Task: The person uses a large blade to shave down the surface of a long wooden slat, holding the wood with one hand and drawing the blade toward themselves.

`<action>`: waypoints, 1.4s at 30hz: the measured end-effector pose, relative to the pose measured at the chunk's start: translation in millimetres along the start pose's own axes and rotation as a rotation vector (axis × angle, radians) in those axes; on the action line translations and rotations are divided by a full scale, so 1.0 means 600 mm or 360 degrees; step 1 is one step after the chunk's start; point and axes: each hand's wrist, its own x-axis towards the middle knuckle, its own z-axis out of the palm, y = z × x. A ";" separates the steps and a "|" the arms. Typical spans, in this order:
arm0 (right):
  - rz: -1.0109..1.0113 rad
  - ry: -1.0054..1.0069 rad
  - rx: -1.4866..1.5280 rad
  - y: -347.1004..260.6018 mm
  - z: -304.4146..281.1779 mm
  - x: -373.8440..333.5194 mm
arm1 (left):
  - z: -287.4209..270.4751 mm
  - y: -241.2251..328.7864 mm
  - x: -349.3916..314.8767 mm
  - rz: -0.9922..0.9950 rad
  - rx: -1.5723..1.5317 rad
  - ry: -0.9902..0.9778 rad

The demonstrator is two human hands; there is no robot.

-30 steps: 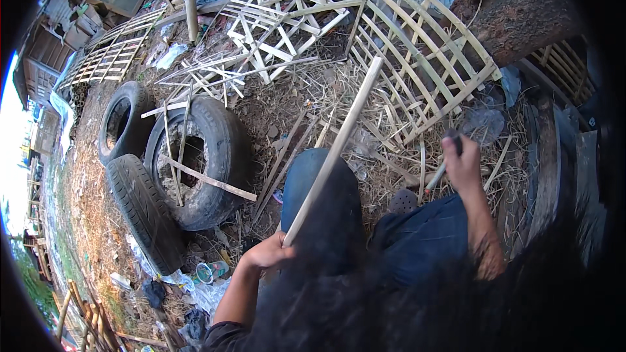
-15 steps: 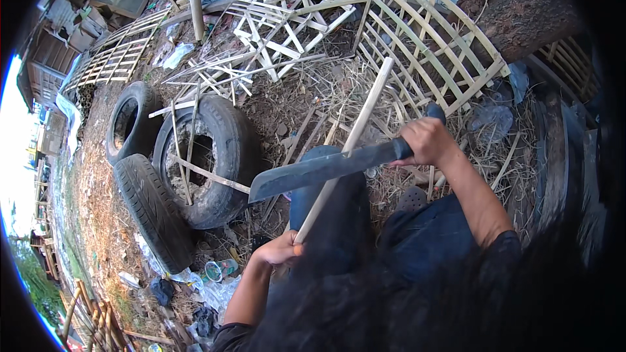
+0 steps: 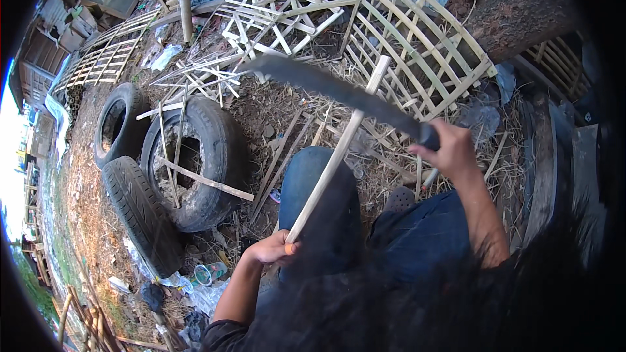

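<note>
My left hand (image 3: 275, 248) is closed round the lower end of a pale wooden strip (image 3: 326, 179), an orange band showing on one finger. From that hand the strip slants up and away to the right, past my knee. In my right hand (image 3: 451, 150) is the black handle of a machete (image 3: 339, 88), fingers wrapped round it. Its long dark blade points up and to the left and crosses over the upper part of the strip; whether the two touch I cannot tell. The blade is slightly smeared by motion.
Old tyres (image 3: 225, 156) stand to the left, thin slats lying across one. Woven bamboo panels (image 3: 417, 45) and a heap of pale slats (image 3: 274, 29) lie ahead. A thick trunk (image 3: 521, 13) is at the far right. Plastic litter (image 3: 212, 296) lies near my left arm.
The machete has swung up along the strip, from near its middle to its upper part, and its tip now points farther away. My left hand keeps its hold on the strip.
</note>
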 end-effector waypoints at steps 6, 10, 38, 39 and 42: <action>-0.0539 -0.0273 -0.0145 0.001 0.079 0.042 | -0.011 -0.020 -0.007 0.0005 0.0201 0.0132; 0.0182 -0.0196 -0.0301 0.096 0.018 0.051 | 0.001 -0.011 -0.006 -0.0003 0.0164 0.0211; 0.0910 0.0317 -0.0124 0.148 0.006 0.008 | 0.026 0.000 0.004 0.0090 0.0346 0.0253; 0.0973 0.0321 0.0081 0.139 0.014 -0.002 | 0.025 0.003 0.002 0.0110 0.0340 0.0268; 0.1111 0.0191 0.0548 0.057 0.024 -0.007 | 0.028 -0.009 -0.006 0.0140 0.0304 0.0256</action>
